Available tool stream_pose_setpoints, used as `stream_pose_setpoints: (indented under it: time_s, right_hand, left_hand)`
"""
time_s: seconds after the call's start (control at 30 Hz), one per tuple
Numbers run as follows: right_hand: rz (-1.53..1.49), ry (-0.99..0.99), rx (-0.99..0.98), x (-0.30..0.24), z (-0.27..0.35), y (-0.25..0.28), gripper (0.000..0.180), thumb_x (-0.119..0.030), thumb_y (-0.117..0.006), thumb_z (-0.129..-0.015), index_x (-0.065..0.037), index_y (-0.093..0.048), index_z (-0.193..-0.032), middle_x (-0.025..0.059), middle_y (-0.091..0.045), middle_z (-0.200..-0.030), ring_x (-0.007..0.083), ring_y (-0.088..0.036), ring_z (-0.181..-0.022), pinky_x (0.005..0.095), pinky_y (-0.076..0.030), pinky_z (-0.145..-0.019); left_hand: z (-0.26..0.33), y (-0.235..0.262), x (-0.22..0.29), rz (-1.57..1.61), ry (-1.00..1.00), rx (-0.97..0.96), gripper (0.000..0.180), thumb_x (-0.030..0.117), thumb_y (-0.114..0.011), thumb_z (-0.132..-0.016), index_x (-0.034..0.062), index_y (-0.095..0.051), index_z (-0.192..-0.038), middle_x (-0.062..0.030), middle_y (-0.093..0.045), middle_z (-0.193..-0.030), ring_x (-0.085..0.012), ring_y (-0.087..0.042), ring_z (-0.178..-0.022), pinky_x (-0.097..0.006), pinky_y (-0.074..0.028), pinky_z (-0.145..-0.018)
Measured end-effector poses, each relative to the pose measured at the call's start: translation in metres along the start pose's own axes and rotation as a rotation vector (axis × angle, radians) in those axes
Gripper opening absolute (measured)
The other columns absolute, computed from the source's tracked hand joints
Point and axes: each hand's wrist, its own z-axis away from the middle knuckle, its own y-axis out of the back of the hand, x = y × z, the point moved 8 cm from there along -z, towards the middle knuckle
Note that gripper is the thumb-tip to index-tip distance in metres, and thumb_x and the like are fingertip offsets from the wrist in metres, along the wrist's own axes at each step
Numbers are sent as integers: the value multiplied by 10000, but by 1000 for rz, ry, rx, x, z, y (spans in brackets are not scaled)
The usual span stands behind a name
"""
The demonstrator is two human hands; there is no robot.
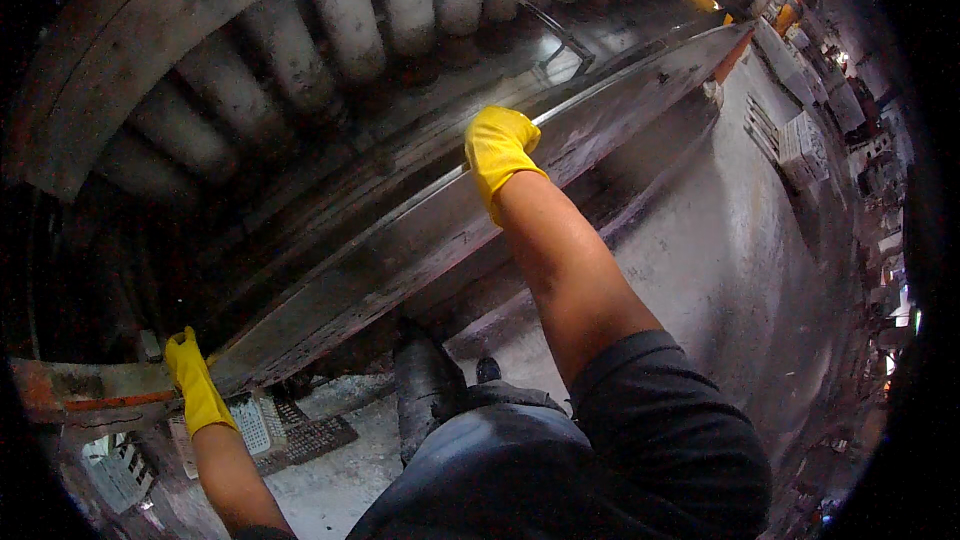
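Two gloved hands on a long grey metal panel, placed between the worker's body and a bank of rollers.
The right hand in a yellow rubber glove [503, 145] curls at the bright upper edge of the long grey metal panel [425, 235]; the left hand in a matching yellow rubber glove [190, 368] lies at its lower-left end (whether either grasps or merely rests cannot be told, as fingertips are hidden). The wide spacing probably steadies the upper body. Count: one panel, two gloves, at least eight grey cylindrical rollers [345, 20] beyond, and at least one pale slotted plastic crate [803, 152] at right.
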Motion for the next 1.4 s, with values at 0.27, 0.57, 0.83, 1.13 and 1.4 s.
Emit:
stream_pose_setpoints:
  time_s: [0.27, 0.57, 0.83, 1.13, 1.4]
  right_hand:
    - [-9, 8, 85, -2, 3, -4, 333, -320, -781, -873, -212, -788, -1187, 52, -736, -1285, 301, -698, -1191, 504, -563, -837]
    - [-38, -41, 175, -1, 8, -12, 293, -295, -738, -892, -200, -793, -1164, 71, -741, -1262, 300, -715, -1145, 521, -565, -797]
    - [-58, 10, 285, 3, 20, -23, 282, -320, -740, -876, -208, -805, -1128, 76, -756, -1220, 319, -725, -1116, 523, -567, -795]
    - [-346, 220, 534, 22, 31, -25, 358, -372, -714, -882, -137, -765, -1147, 139, -700, -1286, 361, -702, -1110, 495, -584, -810]
    - [-501, 915, 123, 226, 148, -240, 335, -232, -656, -940, -96, -684, -1244, 208, -665, -1270, 450, -612, -1152, 540, -502, -930]
  left_hand:
    - [-14, 8, -2, -325, -176, 110, 641, 495, -662, -960, 12, -624, -1380, -239, -659, -1328, -397, -659, -1177, -480, -606, -808]
    - [64, 31, 63, -192, -35, -164, 686, 579, -588, -961, 27, -640, -1364, -235, -665, -1329, -387, -632, -1227, -455, -504, -1021]
    - [36, 9, 32, -164, -99, -87, 632, 534, -561, -988, 26, -648, -1353, -237, -671, -1308, -400, -635, -1207, -462, -509, -1010]
    - [40, 3, 31, -173, -138, -53, 573, 483, -531, -1019, 25, -656, -1340, -240, -679, -1286, -414, -637, -1184, -468, -514, -998]
    - [36, 0, 33, -363, -229, 41, 526, 438, -505, -1047, 24, -663, -1329, -243, -685, -1266, -428, -640, -1164, -475, -518, -988]
